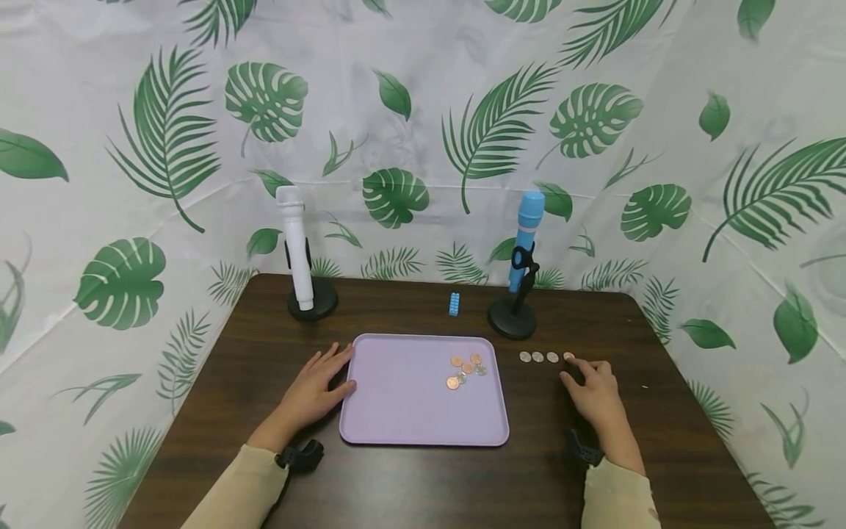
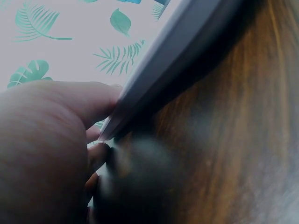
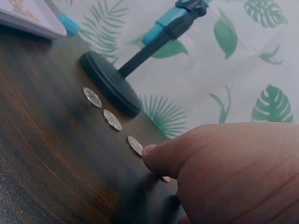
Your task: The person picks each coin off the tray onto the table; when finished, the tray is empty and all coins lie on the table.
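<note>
My left hand (image 1: 316, 388) rests against the left edge of a lilac tray (image 1: 396, 426), its thumb (image 2: 100, 98) touching the rim. Several copper and silver coins (image 1: 467, 368) lie in the tray's right half. To the right of the tray, three silver coins (image 1: 538, 357) and one copper coin (image 1: 569, 355) form a row on the table. At the row's right end, my right hand (image 1: 597, 393) touches the copper coin with its index fingertip; the thumb sits apart from that finger. In the right wrist view the thumb hides most of this copper coin (image 3: 166, 178).
A white microphone (image 1: 299, 253) on a black stand is at the back left. A blue microphone (image 1: 526, 235) on its stand (image 1: 512, 319) is behind the coin row. A small blue block (image 1: 454, 304) lies behind the tray. Leaf-printed cloth (image 1: 410, 147) hangs behind the dark table.
</note>
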Available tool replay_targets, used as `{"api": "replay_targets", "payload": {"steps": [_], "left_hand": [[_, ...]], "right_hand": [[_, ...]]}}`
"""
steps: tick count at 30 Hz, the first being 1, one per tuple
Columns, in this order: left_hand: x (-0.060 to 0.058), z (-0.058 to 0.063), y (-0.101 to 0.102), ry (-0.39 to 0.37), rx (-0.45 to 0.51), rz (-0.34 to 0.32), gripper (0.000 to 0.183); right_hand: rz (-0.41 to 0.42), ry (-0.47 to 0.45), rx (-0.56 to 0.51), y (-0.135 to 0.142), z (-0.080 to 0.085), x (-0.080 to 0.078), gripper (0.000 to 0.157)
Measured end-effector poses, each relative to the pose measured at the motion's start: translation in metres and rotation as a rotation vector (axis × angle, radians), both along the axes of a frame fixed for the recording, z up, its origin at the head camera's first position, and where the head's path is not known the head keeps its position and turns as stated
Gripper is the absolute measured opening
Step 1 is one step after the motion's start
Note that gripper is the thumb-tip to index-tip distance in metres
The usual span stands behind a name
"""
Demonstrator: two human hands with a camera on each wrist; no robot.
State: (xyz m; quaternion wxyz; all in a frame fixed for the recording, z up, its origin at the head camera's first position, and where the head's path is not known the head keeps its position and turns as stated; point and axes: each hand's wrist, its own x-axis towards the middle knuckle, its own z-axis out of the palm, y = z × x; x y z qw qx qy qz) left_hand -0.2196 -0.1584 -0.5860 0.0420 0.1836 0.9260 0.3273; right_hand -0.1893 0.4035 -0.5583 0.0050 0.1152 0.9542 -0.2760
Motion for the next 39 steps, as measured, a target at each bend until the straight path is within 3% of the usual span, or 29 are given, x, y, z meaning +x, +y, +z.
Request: {"api": "replay_targets", "payload": {"steps": [10,15,18,20,23,26,30,39], "left_hand": [[0.001,0.001,0.0,0.006,0.003,-0.007,0.075],[0.002,-0.002,-0.002,-0.003,-0.002,-0.004,0.076],[0.002,-0.002,-0.002,0.006,-0.001,-0.004,0.076],[0.001,-0.001,-0.002,0.008,0.005,-0.006,0.076],[0.001,0.001,-0.002,0.009,0.007,-0.012,0.076],[0.0,0.002,-0.002,0.014,0.009,-0.01,0.076],[0.0,0.001,-0.001,0.011,0.004,-0.012,0.076],[0.001,0.002,-0.003,0.042,0.005,-0.008,0.074]], "right_hand": [[-0.013,0.053,-0.03,0.001,-0.003,-0.001,0.061],[-0.048,0.135,-0.068,-0.015,0.002,-0.001,0.055],[-0.004,0.195,-0.111,-0.038,0.011,-0.002,0.04],[0.084,0.206,-0.129,-0.057,0.018,-0.003,0.031],[0.213,0.139,-0.158,-0.089,0.031,-0.005,0.027],[0.274,0.039,-0.147,-0.115,0.037,-0.01,0.029],[0.237,-0.036,-0.054,-0.131,0.032,-0.018,0.029],[0.207,-0.046,0.131,-0.152,0.028,-0.033,0.021]]}}
